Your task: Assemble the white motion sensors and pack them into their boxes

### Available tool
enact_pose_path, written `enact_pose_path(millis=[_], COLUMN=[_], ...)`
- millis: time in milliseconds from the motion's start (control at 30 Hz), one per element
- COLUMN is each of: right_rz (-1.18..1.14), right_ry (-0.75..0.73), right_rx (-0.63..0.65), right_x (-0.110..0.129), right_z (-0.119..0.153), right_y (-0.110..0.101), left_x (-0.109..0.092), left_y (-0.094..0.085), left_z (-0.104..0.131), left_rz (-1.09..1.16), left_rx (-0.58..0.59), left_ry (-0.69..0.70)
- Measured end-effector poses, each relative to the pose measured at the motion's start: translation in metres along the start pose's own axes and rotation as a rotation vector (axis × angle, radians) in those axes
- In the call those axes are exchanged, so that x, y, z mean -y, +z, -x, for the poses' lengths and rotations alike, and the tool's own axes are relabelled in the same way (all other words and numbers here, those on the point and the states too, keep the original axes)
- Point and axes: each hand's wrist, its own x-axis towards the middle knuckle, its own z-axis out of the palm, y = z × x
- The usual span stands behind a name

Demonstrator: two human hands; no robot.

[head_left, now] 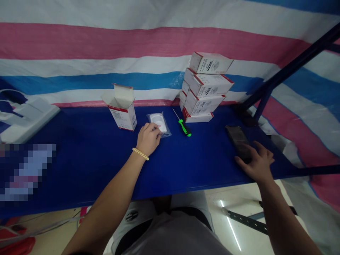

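My left hand [149,138], with a yellow braided band at its wrist, rests on the blue table. Its curled fingers pinch the near left edge of a clear plastic bag [166,131] that holds a white rounded device [158,122]. A dark phone [237,138] lies flat on the right. Over the phone's near end is my right hand [257,162], its fingers spread; whether they touch the phone I cannot tell. Between the hands lies a green-and-black screwdriver [184,128], shaft pointing away. An opened white and red box [123,117] stands upright beyond my left hand.
Several white and red boxes [204,104] are stacked at the back against a striped sheet [106,42]. A white power strip [32,118] with plugs sits at the left. A dark blue frame bar [287,65] rises at the right. The table's front edge [170,194] runs before me.
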Motion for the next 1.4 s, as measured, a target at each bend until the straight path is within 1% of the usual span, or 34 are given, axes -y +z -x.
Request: enact_pose_path(millis=[300, 433, 600, 833, 967, 1067, 1267, 1400], right_rz=[0.01, 0.013, 0.005, -0.024, -0.027, -0.017, 0.011, 0.028], right_ry=[-0.012, 0.003, -0.005, 0.01, 0.001, 0.038, 0.179, 0.162], right_rx=[0.038, 0.022, 0.023, -0.052, -0.065, -0.084, -0.172, -0.156], right_x=[0.0006, -0.0011, -0.0009, 0.0005, 0.0013, 0.0018, 0.0017, 0.0035], right_z=[-0.0005, -0.0005, -0.0005, 0.0, 0.0011, 0.0016, 0.0008, 0.0015], right_y=[-0.0003, 0.0016, 0.0011, -0.0019, -0.0027, -0.0025, 0.0002, -0.0006], left_x=[-0.0022, -0.0017, -0.0017, -0.0011, -0.0007, -0.0014, -0.0018, -0.0012], left_y=[0.0011, 0.0014, 0.0012, 0.0023, 0.0027, 0.0018, -0.0004, -0.0004], left_z=[-0.0009, -0.0009, -0.001, -0.0008, -0.0005, -0.0006, -0.0013, -0.0011], left_rz=[0.026, 0.036, 0.04, 0.027, 0.036, 0.048, 0.036, 0.037], left_rx=[0.024, 0.017, 0.041, 0.046, 0.036, 0.048, 0.054, 0.054], left_ry=[-0.023, -0.024, -0.034, -0.026, -0.023, -0.036, -0.031, -0.024])
